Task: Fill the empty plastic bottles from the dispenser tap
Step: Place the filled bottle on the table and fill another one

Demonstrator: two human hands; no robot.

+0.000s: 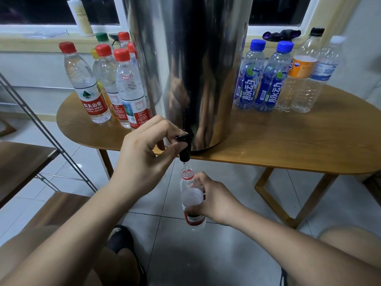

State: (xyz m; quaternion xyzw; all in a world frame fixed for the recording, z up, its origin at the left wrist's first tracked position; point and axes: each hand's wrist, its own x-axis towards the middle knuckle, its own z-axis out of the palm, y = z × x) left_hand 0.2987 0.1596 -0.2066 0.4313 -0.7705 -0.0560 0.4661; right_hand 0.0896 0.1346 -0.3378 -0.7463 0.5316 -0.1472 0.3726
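Head view: the steel dispenser (198,69) stands on the wooden table (288,145), with red-capped bottles (86,83) clustered at its left and blue-capped bottles (268,79) at its right, all well apart from the spout. Filling is in hand: the left hand (144,159) pinches the black tap (184,145) lever, and the right hand (212,197) grips an uncapped bottle (191,201) just beneath it, below the table edge. Next, I judge, the lever should be released as water nears the neck; the level is hard to read.

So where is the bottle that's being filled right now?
Head view, lower centre: the uncapped bottle is below the wooden table edge, directly under the black tap, gripped by the right hand while the left hand pinches the tap.
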